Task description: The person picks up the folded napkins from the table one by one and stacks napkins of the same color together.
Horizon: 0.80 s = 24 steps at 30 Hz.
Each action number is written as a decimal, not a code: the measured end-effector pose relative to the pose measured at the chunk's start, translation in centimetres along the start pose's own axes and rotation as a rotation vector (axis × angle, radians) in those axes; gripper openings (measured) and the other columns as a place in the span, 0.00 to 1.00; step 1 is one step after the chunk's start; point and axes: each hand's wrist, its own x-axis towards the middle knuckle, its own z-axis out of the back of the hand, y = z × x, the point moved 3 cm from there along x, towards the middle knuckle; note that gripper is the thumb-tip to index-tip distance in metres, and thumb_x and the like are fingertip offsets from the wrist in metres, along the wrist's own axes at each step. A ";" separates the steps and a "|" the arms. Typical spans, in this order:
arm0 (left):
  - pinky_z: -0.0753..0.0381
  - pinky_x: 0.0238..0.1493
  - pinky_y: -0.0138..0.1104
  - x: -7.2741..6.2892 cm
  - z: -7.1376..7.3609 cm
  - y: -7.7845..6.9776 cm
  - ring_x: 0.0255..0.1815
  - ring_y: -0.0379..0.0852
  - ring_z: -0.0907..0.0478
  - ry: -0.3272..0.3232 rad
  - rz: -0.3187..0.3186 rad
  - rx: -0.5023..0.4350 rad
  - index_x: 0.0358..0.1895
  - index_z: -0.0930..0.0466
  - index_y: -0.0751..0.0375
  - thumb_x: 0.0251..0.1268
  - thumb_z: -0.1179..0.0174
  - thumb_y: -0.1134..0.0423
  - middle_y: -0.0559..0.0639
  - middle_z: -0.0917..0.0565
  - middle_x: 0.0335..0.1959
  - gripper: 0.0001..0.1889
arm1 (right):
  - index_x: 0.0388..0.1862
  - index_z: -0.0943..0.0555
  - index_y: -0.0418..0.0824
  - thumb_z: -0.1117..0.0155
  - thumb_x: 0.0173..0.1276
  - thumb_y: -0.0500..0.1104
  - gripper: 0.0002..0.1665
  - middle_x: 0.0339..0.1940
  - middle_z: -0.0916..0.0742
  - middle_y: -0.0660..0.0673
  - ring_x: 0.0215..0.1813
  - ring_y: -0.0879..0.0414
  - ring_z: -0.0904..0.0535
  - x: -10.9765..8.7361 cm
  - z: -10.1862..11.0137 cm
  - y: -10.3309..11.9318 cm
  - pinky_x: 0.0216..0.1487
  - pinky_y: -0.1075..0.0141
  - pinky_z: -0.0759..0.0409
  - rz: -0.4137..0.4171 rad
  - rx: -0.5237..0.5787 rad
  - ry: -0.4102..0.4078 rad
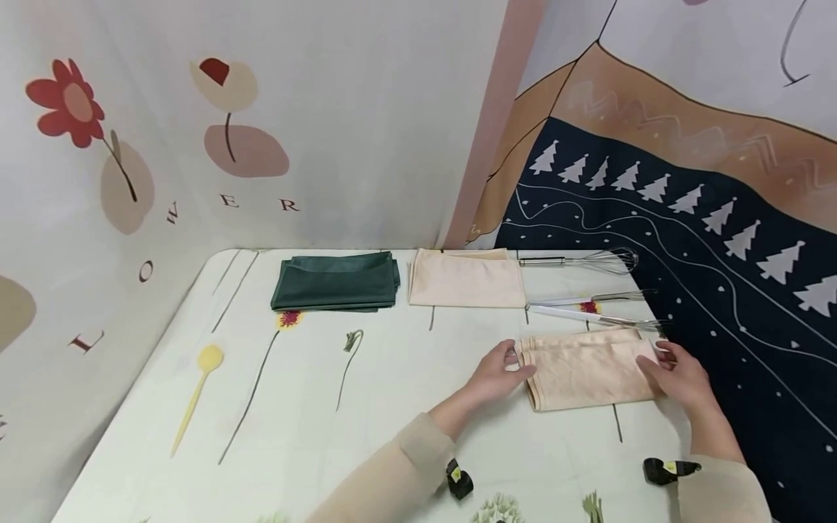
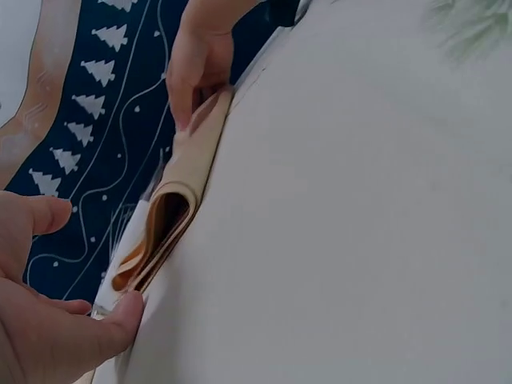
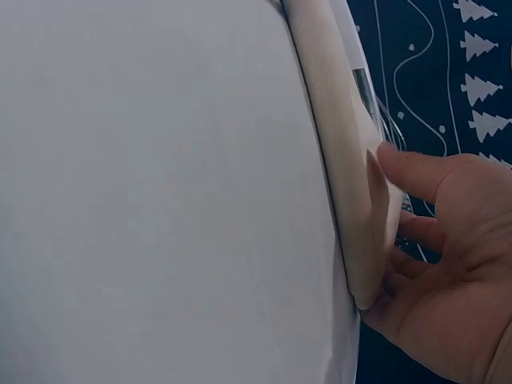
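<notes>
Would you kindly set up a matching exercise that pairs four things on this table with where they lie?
Things:
1. green cloth
2. whisk
3. yellow spoon
4. folded beige cloth

Places:
A. between the left hand and the right hand
B. alone near the table's left edge
C. far right, by the dark tree-patterned fabric
D. far side, left of another beige cloth

Pairs: 1-D, 2-C, 3-B, 4-A

Home table (image 1: 314,436) with whisks (image 1: 582,260), napkins (image 1: 466,279)
</notes>
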 end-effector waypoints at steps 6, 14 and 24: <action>0.21 0.61 0.43 0.6 -1.4 -0.3 0.62 0.53 0.21 -0.030 0.054 -0.244 0.75 0.40 0.71 0.68 0.35 0.56 0.61 0.22 0.65 0.38 | 0.70 0.37 0.22 0.32 0.71 0.52 0.44 0.59 0.24 0.21 0.57 0.32 0.27 0.8 0.2 -0.4 0.52 0.46 0.26 0.049 -0.066 0.040; 0.26 0.29 0.29 0.9 -2.4 -0.4 0.28 0.39 0.25 -0.004 0.094 -0.204 0.53 0.18 0.72 0.66 0.34 0.61 0.50 0.16 0.29 0.19 | 0.65 0.30 0.20 0.30 0.67 0.55 0.44 0.52 0.17 0.26 0.45 0.49 0.21 1.3 0.2 -0.8 0.39 0.66 0.24 0.081 -0.092 0.103; 0.16 0.41 0.33 1.0 -2.5 -0.1 0.40 0.42 0.17 -0.155 0.003 -0.304 0.66 0.29 0.65 0.62 0.31 0.68 0.50 0.17 0.42 0.29 | 0.57 0.22 0.26 0.30 0.69 0.55 0.34 0.38 0.13 0.42 0.34 0.63 0.23 0.8 -0.2 -1.0 0.34 0.70 0.23 0.120 0.006 0.125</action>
